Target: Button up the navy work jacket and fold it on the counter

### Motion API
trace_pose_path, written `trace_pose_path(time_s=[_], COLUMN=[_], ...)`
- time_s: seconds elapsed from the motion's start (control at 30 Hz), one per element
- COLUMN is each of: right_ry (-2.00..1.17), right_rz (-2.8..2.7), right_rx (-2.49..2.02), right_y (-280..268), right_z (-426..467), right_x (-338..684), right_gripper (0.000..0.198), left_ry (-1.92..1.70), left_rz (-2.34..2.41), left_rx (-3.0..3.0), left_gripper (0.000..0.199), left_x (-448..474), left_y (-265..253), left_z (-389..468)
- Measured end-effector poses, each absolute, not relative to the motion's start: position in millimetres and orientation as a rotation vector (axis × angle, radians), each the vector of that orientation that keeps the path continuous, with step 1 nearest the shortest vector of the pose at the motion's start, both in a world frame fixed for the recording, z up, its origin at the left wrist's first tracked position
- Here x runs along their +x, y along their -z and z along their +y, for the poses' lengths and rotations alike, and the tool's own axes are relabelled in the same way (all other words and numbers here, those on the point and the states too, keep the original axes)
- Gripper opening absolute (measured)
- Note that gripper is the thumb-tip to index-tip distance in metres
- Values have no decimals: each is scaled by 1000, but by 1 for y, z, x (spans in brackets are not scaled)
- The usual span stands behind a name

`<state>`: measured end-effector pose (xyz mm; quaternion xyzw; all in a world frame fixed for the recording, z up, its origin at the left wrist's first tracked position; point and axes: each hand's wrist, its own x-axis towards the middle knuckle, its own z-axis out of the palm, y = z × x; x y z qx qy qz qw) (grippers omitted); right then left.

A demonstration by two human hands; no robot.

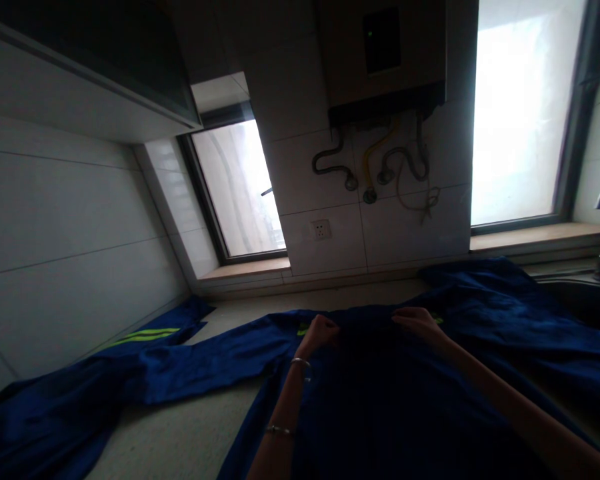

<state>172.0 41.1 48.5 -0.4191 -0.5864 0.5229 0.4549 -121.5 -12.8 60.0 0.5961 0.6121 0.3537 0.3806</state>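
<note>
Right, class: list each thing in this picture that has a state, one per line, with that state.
Blue work garment with yellow-green stripes: spread flat on the counter, top edge gripped.
Left hand: closed on the garment's edge.
Right hand: pinching the same edge.
Wall-mounted water heater: green light showing.

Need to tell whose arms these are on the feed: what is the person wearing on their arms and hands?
Both forearms are bare, no sleeves or gloves. The left arm carries two thin metal bangles, one near the wrist, one further up. The right hand shows no jewellery.

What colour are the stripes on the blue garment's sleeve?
Bright yellow-green stripes on the blue fabric garment, clearest in the head view.
</note>
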Motion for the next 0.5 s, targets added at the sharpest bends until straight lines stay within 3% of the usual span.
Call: trace_pose_path(time_s=[0.17,0.3,0.4,0.5], right_ry=[-784,-533,-548,-778], right_rz=[-1804,-1902,-1841,-1690], right_rx=[-1121,-1100,-1115,-1091], right_y=[-49,-48,-46,-47], right_z=[44,42,43,43], right_x=[178,181,178,174], right_gripper=[20,20,21,22], left_ry=[-1265,-1380,-1374,-1344], left_rz=[1387,1196,1045,1009], left_rx=[1264,1096,987,950], left_gripper=[28,37,34,26], left_x=[-118,-117,-114,-109], left_y=[-65,-63,-62,-60], left_z=[-13,-14,-13,-10])
